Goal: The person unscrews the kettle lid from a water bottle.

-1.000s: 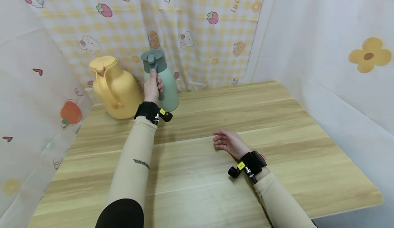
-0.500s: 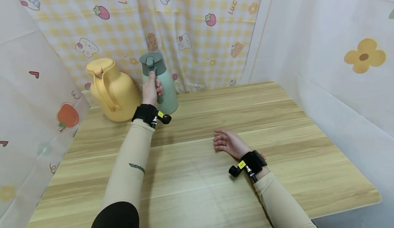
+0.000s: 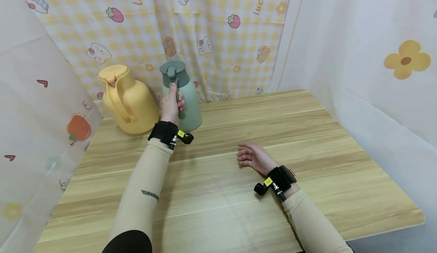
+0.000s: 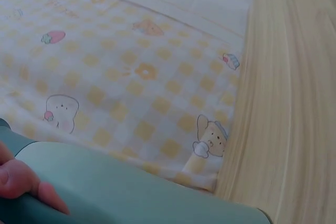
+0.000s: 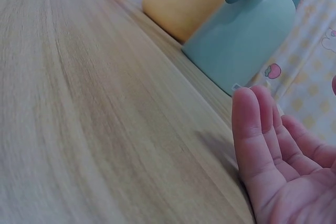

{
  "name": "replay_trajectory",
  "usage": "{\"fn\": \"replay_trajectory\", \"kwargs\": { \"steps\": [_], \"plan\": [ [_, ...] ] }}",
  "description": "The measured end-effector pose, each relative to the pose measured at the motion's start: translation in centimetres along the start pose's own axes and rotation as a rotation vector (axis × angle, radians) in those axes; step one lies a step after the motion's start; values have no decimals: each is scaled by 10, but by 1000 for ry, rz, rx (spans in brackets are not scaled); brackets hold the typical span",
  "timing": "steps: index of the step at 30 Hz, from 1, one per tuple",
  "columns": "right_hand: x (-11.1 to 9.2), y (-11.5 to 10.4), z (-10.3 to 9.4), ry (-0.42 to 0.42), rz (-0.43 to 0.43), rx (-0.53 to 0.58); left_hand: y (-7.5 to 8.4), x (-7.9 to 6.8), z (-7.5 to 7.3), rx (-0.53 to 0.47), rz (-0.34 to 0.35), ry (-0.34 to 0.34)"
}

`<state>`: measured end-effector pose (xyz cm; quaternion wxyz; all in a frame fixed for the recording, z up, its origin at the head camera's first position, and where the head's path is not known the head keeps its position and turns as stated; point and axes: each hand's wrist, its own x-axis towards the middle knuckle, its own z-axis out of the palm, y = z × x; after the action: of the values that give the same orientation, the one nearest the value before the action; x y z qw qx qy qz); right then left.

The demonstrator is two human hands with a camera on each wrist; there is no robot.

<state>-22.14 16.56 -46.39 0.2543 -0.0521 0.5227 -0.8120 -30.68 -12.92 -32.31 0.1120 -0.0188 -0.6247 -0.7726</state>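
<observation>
My left hand (image 3: 172, 103) grips the handle of a mint-green thermos jug (image 3: 192, 107), thumb laid along the top of the handle below the dark green lid (image 3: 173, 71). The jug stands upright near the back of the table. In the left wrist view its green body (image 4: 105, 177) fills the lower edge, with fingers curled at the left. A yellow jug (image 3: 138, 105) with its own handle stands just left of it. My right hand (image 3: 257, 158) rests on the table at the middle right, fingers relaxed and holding nothing; its palm (image 5: 299, 192) shows in the right wrist view.
The wooden table (image 3: 211, 184) has a rounded corner at the front right. A yellow checked curtain (image 3: 218, 36) hangs right behind the jugs. White printed cloths (image 3: 358, 48) close off both sides.
The green jug and my left hand have shifted slightly toward me and to the right, away from the curtain. The yellow jug and my right hand stay in place.
</observation>
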Motion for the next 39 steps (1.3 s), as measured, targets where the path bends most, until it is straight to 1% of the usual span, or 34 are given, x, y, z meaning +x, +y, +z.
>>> {"fn": "replay_trajectory", "kwargs": {
  "steps": [4, 11, 15, 18, 22, 25, 31, 39],
  "plan": [
    [0, -1, 1, 5, 0, -12, -11, 1, -1, -16, -3, 5],
    [0, -1, 1, 18, 10, -28, -14, -16, 6, -26, 1, -17],
    [-1, -1, 1, 15, 6, -39, -12, -26, 9, -22, -2, -36],
    [-1, -1, 1, 14, 2, -46, -11, -35, 12, -21, 2, -66],
    [-1, -1, 1, 12, -2, -46, -9, -48, 17, -41, 11, -125],
    [-1, -1, 1, 12, -10, -43, -8, -57, 19, -50, -1, -164],
    [-2, 0, 3, 19, -14, -40, -6, -75, 22, -27, -30, -233],
    [-2, 1, 5, 32, -14, -55, -4, -102, 28, -9, -32, -315]
  ]
}}
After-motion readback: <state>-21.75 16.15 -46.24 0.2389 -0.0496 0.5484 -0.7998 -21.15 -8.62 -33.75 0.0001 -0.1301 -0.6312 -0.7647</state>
